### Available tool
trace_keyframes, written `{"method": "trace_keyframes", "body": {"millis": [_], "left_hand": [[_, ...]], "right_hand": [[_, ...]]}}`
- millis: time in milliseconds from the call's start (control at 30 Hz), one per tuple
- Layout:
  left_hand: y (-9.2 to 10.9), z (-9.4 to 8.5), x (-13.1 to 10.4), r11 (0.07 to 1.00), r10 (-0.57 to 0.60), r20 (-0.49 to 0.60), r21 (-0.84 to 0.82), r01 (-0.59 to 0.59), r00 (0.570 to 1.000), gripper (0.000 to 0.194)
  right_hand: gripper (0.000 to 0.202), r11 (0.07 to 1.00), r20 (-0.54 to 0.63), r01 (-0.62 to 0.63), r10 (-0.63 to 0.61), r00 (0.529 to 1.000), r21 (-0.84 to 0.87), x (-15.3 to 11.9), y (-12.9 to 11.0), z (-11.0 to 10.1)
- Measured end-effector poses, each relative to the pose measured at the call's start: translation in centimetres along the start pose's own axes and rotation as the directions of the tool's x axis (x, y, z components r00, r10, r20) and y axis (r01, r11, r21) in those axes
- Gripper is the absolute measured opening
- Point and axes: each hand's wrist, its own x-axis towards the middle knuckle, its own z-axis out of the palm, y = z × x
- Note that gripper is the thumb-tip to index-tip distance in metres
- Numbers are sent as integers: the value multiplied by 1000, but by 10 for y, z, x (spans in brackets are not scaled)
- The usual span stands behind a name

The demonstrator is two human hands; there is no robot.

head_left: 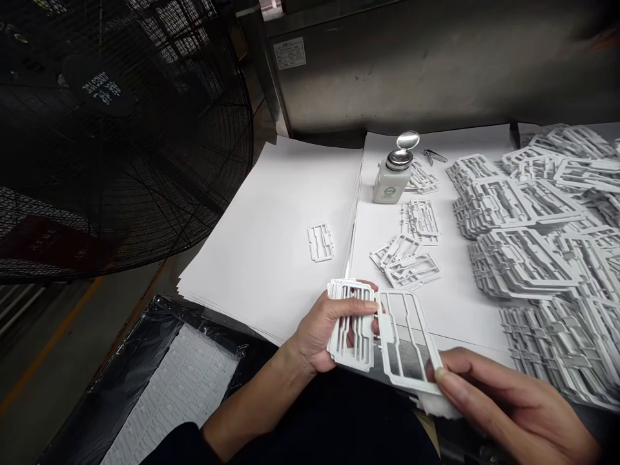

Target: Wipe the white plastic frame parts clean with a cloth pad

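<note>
My left hand [310,336] is closed round a stack of thin white plastic frames [357,352], its thumb lying across the top one. Just right of the stack, a single white plastic frame [387,328] is tilted up, its left edge near my left fingertips. My right hand [504,387] pinches the lower right corner of that single frame between thumb and fingers. Under this corner hangs a piece of white cloth or wipe [438,405], partly hidden by the frame and my fingers. One more white frame [320,242] lies flat on the white paper [271,213] beyond my left hand.
A dispenser bottle [390,184] with its metal lid up stands behind, with nail clippers [434,157] beside it. Loose frames [414,268] lie nearer, and tall piles of frames [527,258] fill the right. A large fan [121,129] and a black-lined box [174,381] are at left.
</note>
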Motion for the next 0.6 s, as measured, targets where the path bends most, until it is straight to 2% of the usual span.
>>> {"method": "trace_keyframes", "body": {"millis": [133,200,367,500,600], "left_hand": [[3,1,-1,961,231,-47,165,-220,972,29],[4,2,-2,927,309,-56,241,-287,950,29],[2,3,-4,845,431,-70,382,-374,900,28],[-2,4,-5,780,506,-61,459,-426,861,23],[-2,6,-7,742,532,-37,501,-445,846,21]], "right_hand": [[37,998,-142,-63,63,988,7,7,20,-11],[38,996,-219,-91,89,972,2,7,29,-17],[38,997,-260,-72,64,963,-19,3,39,-19],[37,998,-240,-60,58,969,-2,2,28,-11],[35,996,-278,-88,90,956,22,1,19,-7]]}}
